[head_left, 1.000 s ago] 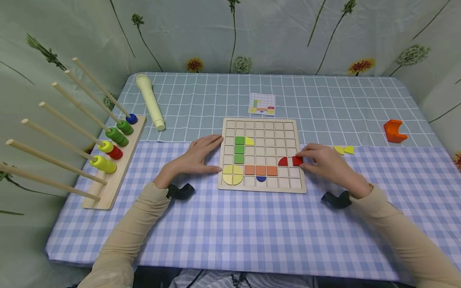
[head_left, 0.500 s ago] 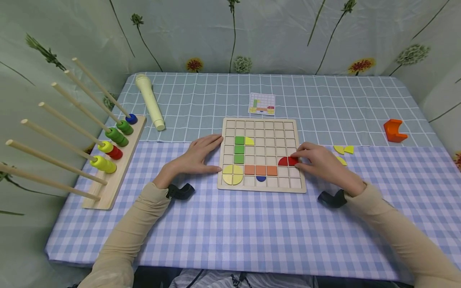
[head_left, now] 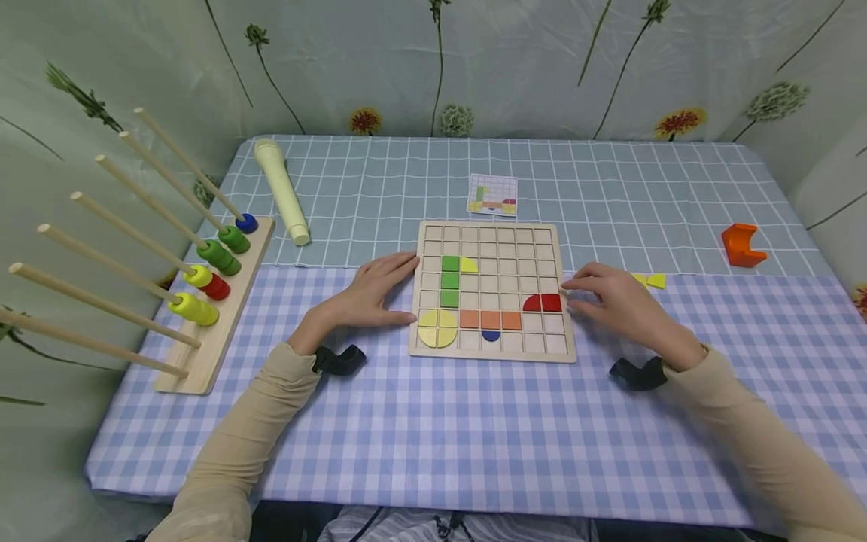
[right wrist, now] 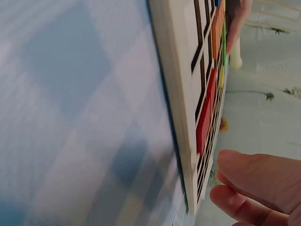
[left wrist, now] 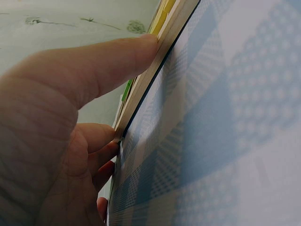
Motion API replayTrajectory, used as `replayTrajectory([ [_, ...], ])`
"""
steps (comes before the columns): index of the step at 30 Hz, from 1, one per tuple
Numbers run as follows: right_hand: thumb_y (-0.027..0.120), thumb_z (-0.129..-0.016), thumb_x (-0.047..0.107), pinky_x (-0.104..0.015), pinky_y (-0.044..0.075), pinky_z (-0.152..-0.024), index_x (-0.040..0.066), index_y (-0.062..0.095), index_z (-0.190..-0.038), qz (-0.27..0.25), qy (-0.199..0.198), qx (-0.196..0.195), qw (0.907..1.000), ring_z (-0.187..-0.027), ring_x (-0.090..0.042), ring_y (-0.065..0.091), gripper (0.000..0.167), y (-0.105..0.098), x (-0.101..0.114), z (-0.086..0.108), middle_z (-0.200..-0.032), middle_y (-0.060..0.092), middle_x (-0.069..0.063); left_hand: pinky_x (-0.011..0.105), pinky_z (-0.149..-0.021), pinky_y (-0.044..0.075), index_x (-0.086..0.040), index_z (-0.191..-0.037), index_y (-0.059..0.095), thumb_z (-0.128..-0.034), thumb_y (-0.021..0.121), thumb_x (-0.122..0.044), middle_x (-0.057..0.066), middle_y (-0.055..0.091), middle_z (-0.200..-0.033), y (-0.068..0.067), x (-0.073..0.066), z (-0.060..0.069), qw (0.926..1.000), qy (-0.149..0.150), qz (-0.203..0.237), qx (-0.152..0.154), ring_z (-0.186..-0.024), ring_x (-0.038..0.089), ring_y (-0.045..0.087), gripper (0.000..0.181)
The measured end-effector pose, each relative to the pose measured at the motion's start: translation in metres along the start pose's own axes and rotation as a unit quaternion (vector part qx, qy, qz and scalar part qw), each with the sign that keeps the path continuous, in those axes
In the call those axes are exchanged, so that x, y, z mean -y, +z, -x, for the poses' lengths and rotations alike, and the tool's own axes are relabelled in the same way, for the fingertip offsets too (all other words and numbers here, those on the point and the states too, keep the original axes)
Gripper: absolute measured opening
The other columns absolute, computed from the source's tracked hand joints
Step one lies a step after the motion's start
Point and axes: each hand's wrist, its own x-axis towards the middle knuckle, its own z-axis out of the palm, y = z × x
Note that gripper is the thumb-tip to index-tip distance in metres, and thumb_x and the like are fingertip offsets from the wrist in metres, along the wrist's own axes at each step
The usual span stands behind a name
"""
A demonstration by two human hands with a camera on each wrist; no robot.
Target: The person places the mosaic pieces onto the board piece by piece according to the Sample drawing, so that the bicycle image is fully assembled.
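A wooden grid board (head_left: 497, 358) lies on the checked cloth. My left hand (head_left: 369, 293) rests at its left edge, thumb and fingertips touching the rim. Just off the right edge, my right hand (head_left: 612, 305) hovers with loosely bent fingers and holds nothing. Beside it in the grid sit a red square (head_left: 552, 302) and a red quarter-circle (head_left: 532, 303). Other cells hold green squares (head_left: 450, 281), a yellow quarter-circle (head_left: 467, 265), orange squares (head_left: 491, 321), a blue half-round piece (head_left: 491, 336) and a yellow circle (head_left: 428, 319) of quarter pieces. Loose yellow pieces (head_left: 655, 281) lie partly behind the right hand.
A pattern card (head_left: 492, 194) lies beyond the board. To the left stand a wooden peg rack (head_left: 233, 331) with coloured rings and a pale yellow toy microphone (head_left: 283, 192). An orange block (head_left: 741, 246) sits at the far right.
My right hand set the red square into the cell beside the red quarter-circle, let go and drew back to the right. The left hand stayed put.
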Motion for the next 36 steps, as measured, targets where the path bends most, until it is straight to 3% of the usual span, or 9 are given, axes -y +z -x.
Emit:
replayTrajectory([
  [14, 0.074, -0.076, 0.004, -0.032, 0.045, -0.062, -0.001, 0.072, -0.099, 0.030, 0.053, -0.023, 0.9979, -0.073, -0.021, 0.057, 0.024, -0.014, -0.027, 0.022, -0.090, 0.066, -0.014, 0.054, -0.112, 0.012, -0.008, -0.150, 0.019, -0.0799, 0.069, -0.041, 0.011, 0.018, -0.158, 0.000, 0.000, 0.000, 1.0000, 0.002, 0.006, -0.001, -0.146, 0.029, 0.014, 0.092],
  [20, 0.073, -0.077, 0.005, -0.023, 0.033, -0.052, -0.002, 0.072, -0.099, 0.047, 0.079, -0.031, 0.9953, -0.059, -0.013, 0.042, 0.023, -0.020, -0.041, 0.033, -0.082, 0.069, -0.012, 0.054, -0.112, 0.012, -0.008, -0.151, 0.019, -0.0800, 0.068, -0.042, 0.010, 0.017, -0.158, 0.000, -0.001, 0.000, 1.0000, 0.001, 0.005, 0.000, -0.146, 0.029, 0.014, 0.093],
  [24, 0.072, -0.077, 0.006, -0.022, 0.028, -0.051, -0.004, 0.071, -0.100, 0.056, 0.101, -0.032, 0.9928, -0.058, -0.013, 0.038, 0.024, -0.024, -0.053, 0.040, -0.080, 0.069, -0.015, 0.053, -0.113, 0.012, -0.008, -0.151, 0.018, -0.0799, 0.068, -0.042, 0.010, 0.017, -0.158, 0.000, 0.000, -0.001, 1.0000, 0.000, 0.002, 0.001, -0.146, 0.028, 0.014, 0.093],
  [30, 0.070, -0.079, 0.007, -0.023, 0.031, -0.053, -0.007, 0.068, -0.103, 0.060, 0.143, -0.020, 0.9877, -0.063, -0.021, 0.045, 0.028, -0.027, -0.066, 0.044, -0.089, 0.066, -0.022, 0.053, -0.113, 0.012, -0.009, -0.151, 0.018, -0.0801, 0.068, -0.042, 0.010, 0.017, -0.158, -0.001, 0.001, -0.001, 1.0000, -0.001, 0.001, 0.000, -0.146, 0.028, 0.014, 0.093],
  [36, 0.069, -0.078, 0.005, -0.026, 0.033, -0.053, -0.007, 0.068, -0.104, 0.064, 0.154, -0.019, 0.9858, -0.064, -0.022, 0.046, 0.028, -0.027, -0.074, 0.046, -0.094, 0.062, -0.024, 0.054, -0.112, 0.012, -0.008, -0.151, 0.018, -0.0799, 0.068, -0.042, 0.010, 0.017, -0.158, 0.000, 0.000, 0.000, 1.0000, -0.001, 0.003, 0.000, -0.146, 0.028, 0.014, 0.093],
])
